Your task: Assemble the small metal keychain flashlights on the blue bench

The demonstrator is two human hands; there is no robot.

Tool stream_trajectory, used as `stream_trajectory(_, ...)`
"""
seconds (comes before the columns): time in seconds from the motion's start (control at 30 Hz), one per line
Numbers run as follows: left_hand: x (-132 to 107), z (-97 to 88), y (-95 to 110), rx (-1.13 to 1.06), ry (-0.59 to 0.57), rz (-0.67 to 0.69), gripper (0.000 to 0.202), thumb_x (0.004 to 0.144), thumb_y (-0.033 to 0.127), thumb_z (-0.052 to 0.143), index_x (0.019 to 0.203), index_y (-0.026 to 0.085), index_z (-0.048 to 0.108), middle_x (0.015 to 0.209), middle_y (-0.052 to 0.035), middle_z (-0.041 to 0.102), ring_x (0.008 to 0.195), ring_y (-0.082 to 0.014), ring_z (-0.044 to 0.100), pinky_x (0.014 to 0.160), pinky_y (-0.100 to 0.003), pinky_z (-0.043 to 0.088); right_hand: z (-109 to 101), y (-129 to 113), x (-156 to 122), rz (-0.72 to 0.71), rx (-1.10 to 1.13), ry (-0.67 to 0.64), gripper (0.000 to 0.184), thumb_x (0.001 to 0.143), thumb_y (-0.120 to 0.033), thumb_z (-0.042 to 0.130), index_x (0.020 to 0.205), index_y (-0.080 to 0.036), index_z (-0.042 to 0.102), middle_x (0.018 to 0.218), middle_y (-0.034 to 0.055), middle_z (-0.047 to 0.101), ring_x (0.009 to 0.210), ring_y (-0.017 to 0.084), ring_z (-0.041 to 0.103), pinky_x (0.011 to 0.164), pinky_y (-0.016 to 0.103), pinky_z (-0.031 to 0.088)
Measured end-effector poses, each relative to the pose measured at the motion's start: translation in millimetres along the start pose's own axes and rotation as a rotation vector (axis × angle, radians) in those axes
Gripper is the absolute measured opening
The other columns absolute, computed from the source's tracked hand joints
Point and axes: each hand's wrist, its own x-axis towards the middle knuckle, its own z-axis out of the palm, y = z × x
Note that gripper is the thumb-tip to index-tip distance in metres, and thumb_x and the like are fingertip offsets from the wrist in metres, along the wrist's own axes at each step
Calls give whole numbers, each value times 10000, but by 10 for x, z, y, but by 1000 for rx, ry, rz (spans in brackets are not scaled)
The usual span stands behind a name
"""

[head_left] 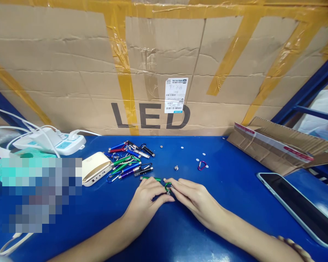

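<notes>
My left hand (145,196) and my right hand (192,193) meet low in the middle of the view, both with pinched fingers. Between them is a small green carabiner (168,185) with a silvery metal bit at its lower end; the fingertips of both hands close on it. Just beyond my left fingers shows a green pen-like metal tube (155,179), partly hidden by the hand. Farther out lie a small silver metal fitting (176,167) and a purple-pink carabiner (201,166).
To the left is a pile of coloured metal tubes with carabiners (131,160), beside a cream power bank (97,168) and a white power strip (68,145) with cables. On the right are a phone (297,207) and an open cardboard box (276,145). A large carton (84,72) stands behind.
</notes>
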Motion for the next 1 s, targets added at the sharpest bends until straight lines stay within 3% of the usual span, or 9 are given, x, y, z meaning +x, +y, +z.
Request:
stream_trajectory(0.17,-10,16,15,-6,9,0,183,800,316,564,681,242,684,650,39,622,659,-94,521,637,-230,384,50,-21,-3,56,69,20,306,954,-256,289,999,-134,566,837,57,541,773,111,526,702,217,453)
stream_trajectory(0.4,-9,15,86,-138,11,-3,328,866,311,455,638,168,642,565,9,578,530,-82,504,571,-205,419,72,-84,26,132,179,71,319,948,-269,310,834,-130,574,808,51,535,760,114,507,692,225,427)
stream_trajectory(0.53,6,4,137,-374,-68,-232,361,840,346,461,584,135,604,514,2,516,431,-60,450,439,-171,359,79,-115,32,167,248,105,301,944,-268,333,810,-129,564,755,32,521,679,91,483,634,209,399)
stream_trajectory(0.67,5,12,185,-650,-180,-508,389,818,407,446,594,114,569,487,23,446,313,-30,352,338,-166,252,103,-111,23,171,275,161,296,937,-271,356,777,-131,562,779,32,534,741,97,503,682,204,406)
stream_trajectory(0.73,-2,18,207,-634,-146,-485,395,819,405,442,580,113,559,496,19,445,331,-30,360,347,-165,249,121,-113,24,183,301,175,295,933,-273,367,759,-131,558,786,33,537,776,103,507,706,203,409)
stream_trajectory(0.9,-26,25,227,-314,37,-205,333,844,278,437,559,128,523,536,3,495,497,-53,449,485,-152,328,137,-160,59,250,446,176,311,932,-293,364,756,-120,553,751,28,529,697,87,488,659,188,414)
stream_trajectory(1.0,-37,30,215,-283,20,-208,322,850,252,417,556,133,475,523,15,490,485,-50,448,500,-148,340,131,-178,77,283,482,210,300,924,-307,381,786,-117,567,800,37,541,735,94,491,682,188,421)
